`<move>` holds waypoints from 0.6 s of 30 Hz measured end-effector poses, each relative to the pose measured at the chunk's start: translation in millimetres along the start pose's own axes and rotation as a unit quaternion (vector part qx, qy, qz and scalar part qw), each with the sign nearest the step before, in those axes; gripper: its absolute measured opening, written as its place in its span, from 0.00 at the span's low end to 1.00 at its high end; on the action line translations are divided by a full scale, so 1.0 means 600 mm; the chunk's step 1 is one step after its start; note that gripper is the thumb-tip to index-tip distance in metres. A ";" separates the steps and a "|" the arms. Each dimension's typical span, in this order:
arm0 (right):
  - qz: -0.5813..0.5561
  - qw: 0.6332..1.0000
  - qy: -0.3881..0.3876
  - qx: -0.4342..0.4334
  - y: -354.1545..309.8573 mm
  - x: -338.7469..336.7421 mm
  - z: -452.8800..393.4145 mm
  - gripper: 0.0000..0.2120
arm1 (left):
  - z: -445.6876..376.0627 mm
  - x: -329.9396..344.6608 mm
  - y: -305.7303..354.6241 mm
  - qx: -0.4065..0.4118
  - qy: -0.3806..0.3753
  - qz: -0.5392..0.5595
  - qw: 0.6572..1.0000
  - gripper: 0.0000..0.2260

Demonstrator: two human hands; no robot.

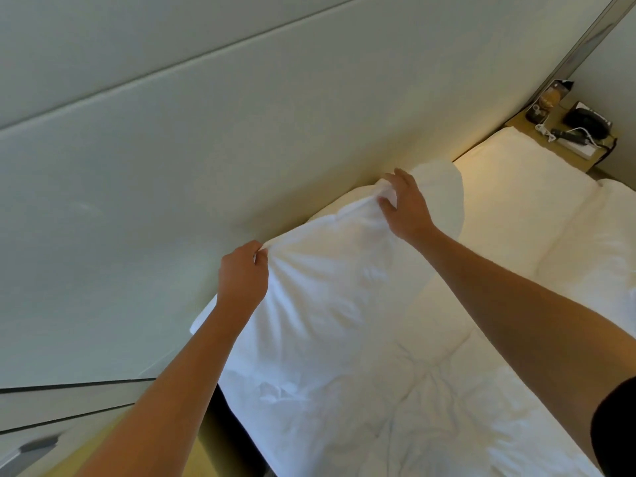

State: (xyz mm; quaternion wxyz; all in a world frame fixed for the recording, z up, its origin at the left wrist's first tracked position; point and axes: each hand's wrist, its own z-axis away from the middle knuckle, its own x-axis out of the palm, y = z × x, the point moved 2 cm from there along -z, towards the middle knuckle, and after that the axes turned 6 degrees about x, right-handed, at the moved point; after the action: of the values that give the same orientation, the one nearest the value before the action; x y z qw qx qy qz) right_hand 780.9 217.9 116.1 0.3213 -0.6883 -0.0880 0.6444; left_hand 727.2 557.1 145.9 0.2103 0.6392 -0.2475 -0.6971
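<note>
Both hands are gripping the pillow (327,287), mid-frame against the headboard (206,160) | left hand (242,275) pinching corner, right hand (406,204) bunching top edge | risk: slack cover slipping, pillow slumping.

The white pillow (330,270) is soft and creased. It leans against the padded headboard (172,173) at the head of the bed (430,390), its upper edge bunched at both corners.

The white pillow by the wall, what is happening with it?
A person is arranging the white pillow at the head of a bed. The left hand pinches one top corner, and the right hand pinches the bunched fabric further along its top edge. The pillow rests on the bed, beside the padded wall panel.
</note>
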 end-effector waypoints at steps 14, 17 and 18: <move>0.049 0.985 -0.161 0.037 0.023 0.164 0.303 0.35 | 0.129 0.070 -0.055 0.061 -0.100 -0.037 0.992 0.43; 0.044 0.979 -0.192 0.049 0.006 0.181 0.325 0.36 | 0.155 0.078 -0.087 0.032 -0.139 -0.082 0.986 0.42; 0.047 0.977 -0.199 0.054 0.002 0.185 0.332 0.36 | 0.159 0.080 -0.098 0.031 -0.150 -0.108 0.982 0.41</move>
State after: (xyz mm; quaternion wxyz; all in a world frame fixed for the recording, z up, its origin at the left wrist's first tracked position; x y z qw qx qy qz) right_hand 609.9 342.1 30.4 0.3036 -0.5309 -0.0831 0.7868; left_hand 629.3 581.4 78.2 0.0743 0.5566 -0.2272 -0.7957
